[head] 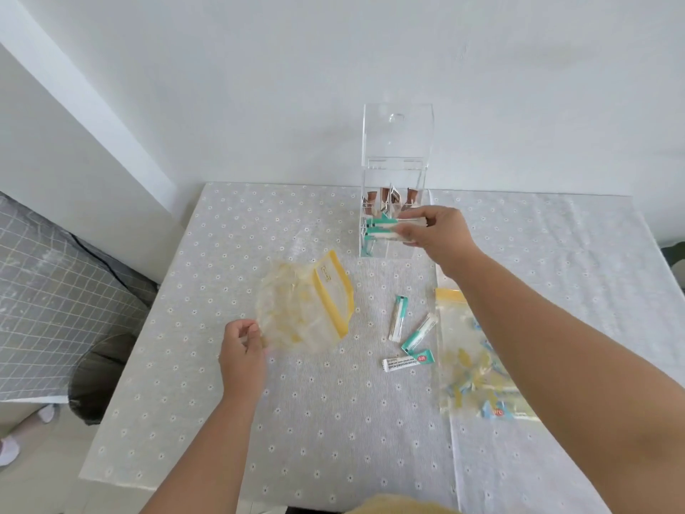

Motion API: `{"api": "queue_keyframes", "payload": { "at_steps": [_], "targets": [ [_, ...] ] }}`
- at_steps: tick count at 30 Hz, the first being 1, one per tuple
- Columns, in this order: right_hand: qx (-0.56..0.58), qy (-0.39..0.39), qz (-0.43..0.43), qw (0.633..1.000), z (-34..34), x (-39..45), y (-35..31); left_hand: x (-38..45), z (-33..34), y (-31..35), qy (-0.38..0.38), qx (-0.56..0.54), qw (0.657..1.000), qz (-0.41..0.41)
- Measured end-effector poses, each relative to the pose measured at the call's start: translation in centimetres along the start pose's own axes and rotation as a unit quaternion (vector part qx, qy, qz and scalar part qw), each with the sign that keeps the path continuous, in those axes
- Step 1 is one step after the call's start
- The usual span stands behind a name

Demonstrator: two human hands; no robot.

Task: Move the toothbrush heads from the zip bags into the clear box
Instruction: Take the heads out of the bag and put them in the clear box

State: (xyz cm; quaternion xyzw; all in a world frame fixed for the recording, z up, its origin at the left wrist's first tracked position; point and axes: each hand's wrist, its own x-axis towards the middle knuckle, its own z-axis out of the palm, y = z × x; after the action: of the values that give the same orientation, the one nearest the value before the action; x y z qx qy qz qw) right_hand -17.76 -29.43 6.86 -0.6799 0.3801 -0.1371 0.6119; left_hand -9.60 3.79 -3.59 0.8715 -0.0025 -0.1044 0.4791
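A tall clear box point(396, 142) stands at the table's far middle with its lid raised; teal-and-white toothbrush head packets and brown ones lie inside. My right hand point(437, 231) grips a bundle of teal-and-white packets point(385, 228) at the box's open front. My left hand point(242, 352) pinches the bottom corner of a crumpled yellow-edged zip bag point(304, 309) lifted over the table. Three packets point(397, 318) point(419, 333) point(407, 360) lie loose on the cloth. A second zip bag point(470, 365) with packets inside lies flat to the right, partly under my right forearm.
The table point(296, 421) is covered by a daisy-patterned cloth; its left edge drops to the floor. A grey checked bed point(44, 309) and a dark round bin point(96, 383) stand at the left. A white wall rises right behind the box.
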Motion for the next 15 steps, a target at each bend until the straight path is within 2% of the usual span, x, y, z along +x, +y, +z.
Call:
{"api": "queue_keyframes", "payload": {
  "at_steps": [2, 4, 9, 12, 15],
  "targets": [
    [-0.041, 0.026, -0.026, 0.998, -0.6, 1.3, -1.8, 0.1, 0.0, 0.1, -0.005, -0.009, 1.0, 0.0],
    [-0.13, 0.035, -0.069, 0.989, -0.7, 2.5, -3.3, 0.1, 0.1, 0.3, -0.005, -0.013, 1.0, 0.002],
    [-0.367, -0.016, -0.173, 0.914, 0.6, 4.4, -5.1, 0.0, 0.3, 0.7, -0.008, -0.043, 0.999, -0.005],
    [-0.468, -0.054, -0.182, 0.863, 1.7, 5.1, -5.2, -0.1, 0.3, 0.8, -0.009, -0.051, 0.999, -0.004],
    [-0.511, -0.065, -0.164, 0.841, 2.8, 5.5, -4.9, -0.1, 0.3, 1.0, -0.011, -0.051, 0.999, 0.0]
  ]
}}
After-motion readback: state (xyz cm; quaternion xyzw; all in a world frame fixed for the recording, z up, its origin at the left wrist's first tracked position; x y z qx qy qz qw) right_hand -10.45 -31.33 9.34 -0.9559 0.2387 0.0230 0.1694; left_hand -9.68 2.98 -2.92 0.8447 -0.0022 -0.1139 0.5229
